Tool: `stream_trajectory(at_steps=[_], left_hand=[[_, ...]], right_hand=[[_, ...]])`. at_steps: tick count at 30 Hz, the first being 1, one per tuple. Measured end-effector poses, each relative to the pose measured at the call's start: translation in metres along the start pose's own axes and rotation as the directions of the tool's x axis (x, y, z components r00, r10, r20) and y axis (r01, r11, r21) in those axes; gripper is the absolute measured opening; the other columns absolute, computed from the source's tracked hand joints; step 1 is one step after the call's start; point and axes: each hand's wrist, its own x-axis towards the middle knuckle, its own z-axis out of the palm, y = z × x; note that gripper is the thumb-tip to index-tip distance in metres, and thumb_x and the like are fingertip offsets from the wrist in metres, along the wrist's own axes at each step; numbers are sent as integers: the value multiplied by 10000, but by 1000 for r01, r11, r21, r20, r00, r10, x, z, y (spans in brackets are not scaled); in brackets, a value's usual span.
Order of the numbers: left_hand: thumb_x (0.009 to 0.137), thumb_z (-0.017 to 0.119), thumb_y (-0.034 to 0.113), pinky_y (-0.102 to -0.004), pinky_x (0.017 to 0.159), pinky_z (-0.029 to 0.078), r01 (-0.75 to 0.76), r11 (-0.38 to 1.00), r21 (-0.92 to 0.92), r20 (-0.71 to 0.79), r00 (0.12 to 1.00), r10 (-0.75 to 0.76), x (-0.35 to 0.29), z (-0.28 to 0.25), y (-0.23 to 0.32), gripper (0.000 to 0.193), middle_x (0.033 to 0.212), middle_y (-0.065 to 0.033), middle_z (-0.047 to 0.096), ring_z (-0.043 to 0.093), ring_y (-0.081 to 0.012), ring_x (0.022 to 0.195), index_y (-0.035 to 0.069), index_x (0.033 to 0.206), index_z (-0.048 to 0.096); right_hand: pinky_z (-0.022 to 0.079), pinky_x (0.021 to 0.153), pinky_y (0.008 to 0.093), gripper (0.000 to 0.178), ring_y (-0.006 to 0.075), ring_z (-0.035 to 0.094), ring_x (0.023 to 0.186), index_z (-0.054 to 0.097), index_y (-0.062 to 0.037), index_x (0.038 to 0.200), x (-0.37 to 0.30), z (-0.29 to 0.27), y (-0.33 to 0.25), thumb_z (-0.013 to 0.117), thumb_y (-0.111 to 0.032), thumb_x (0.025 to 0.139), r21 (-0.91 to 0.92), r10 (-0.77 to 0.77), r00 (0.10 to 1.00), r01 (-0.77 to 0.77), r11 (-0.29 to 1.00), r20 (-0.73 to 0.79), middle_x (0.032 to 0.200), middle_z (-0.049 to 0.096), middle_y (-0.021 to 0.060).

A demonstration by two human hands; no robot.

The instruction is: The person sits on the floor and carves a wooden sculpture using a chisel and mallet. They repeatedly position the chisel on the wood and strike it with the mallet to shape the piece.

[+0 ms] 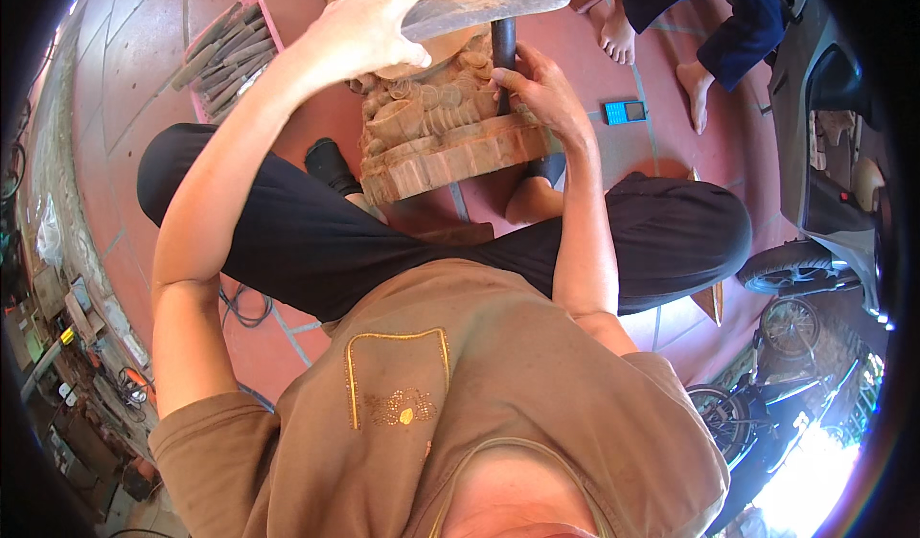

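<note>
A carved wooden sculpture with a ridged base stands on the floor between my legs. My left hand is closed round one end of a flat, worn wooden mallet, which reaches to the right above the carving. Under the mallet stands a dark chisel, nearly upright, its top at or very near the mallet's underside. My right hand pinches the chisel's shaft between thumb and fingers. The chisel's lower end is against the right side of the carving; its tip is hard to make out.
A pink tray full of chisels lies at the far left. Right of the carving a blue phone rests on the tiles. Another person's bare feet are at the far right, near a parked motorbike. Clutter lines the left edge.
</note>
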Motion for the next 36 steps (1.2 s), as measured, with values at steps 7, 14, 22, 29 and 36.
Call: stream_trajectory(at_steps=[7,14,22,29,36], left_hand=[[776,869,257,-401,1003,504,25,931,-365,-190,977,-100,-9,-38,32,908,1360,-267,625,657,-316,1198,-38,1505,415],[726,807,259,-427,1000,509,38,996,80,17,999,-39,0,-5,1,858,1232,-235,698,684,-373,1106,176,1519,490],[749,832,266,-427,957,519,72,995,-64,-64,995,-76,-11,-18,5,858,1187,-241,707,702,-345,1043,121,1512,469],[783,866,209,-375,997,504,0,941,-339,-125,991,-45,-14,-29,19,838,1274,-223,684,688,-260,1111,-38,1477,466],[793,867,201,-350,1076,453,-125,930,-346,-215,975,51,-12,-27,29,863,1377,-236,622,610,-229,1257,-57,1493,433]], right_hand=[[515,750,306,270,126,660,851,606,-41,1187,-2,-2,4,673,-189,972,10,-27,1000,27,1000,-1,947,706,41],[524,756,371,357,215,685,845,631,-2,1148,0,0,9,739,-248,912,-114,-58,995,49,992,-75,899,714,126],[524,704,379,349,222,681,756,640,3,1085,1,-31,43,765,-259,892,-226,-31,955,-38,973,-294,804,685,121],[588,768,330,325,171,699,897,585,-18,1273,-9,-23,17,682,-159,997,142,28,987,-6,990,-157,1053,683,66],[565,733,314,358,160,701,882,571,-32,1300,-7,-14,19,683,-181,994,86,50,989,-38,996,-140,1046,691,71]])
